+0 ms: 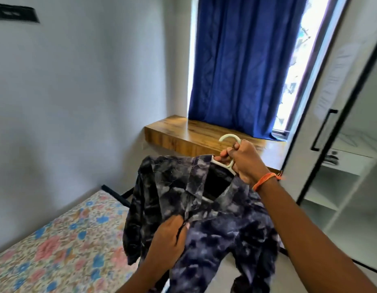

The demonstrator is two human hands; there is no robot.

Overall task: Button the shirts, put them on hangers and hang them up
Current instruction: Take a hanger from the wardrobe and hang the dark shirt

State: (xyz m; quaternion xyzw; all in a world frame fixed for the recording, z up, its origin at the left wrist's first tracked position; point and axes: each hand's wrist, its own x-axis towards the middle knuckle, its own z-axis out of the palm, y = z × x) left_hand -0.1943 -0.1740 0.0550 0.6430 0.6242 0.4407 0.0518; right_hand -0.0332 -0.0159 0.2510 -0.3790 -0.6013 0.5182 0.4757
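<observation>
A dark blue and grey mottled shirt (221, 225) hangs on a white plastic hanger (231, 139) held up in mid-air in front of me. My right hand (243, 160) grips the hanger just below its hook, above the open collar. My left hand (169, 235) grips the shirt's front placket a little below the collar. The shirt's lower part and sleeves hang down loosely; most of the hanger is hidden inside the shirt.
A bed with a floral sheet (56, 240) lies at the lower left. A wooden ledge (183, 132) runs under a window with a blue curtain (242, 60). An open wardrobe with white shelves (340, 187) and a black-framed door (323, 127) stands at the right.
</observation>
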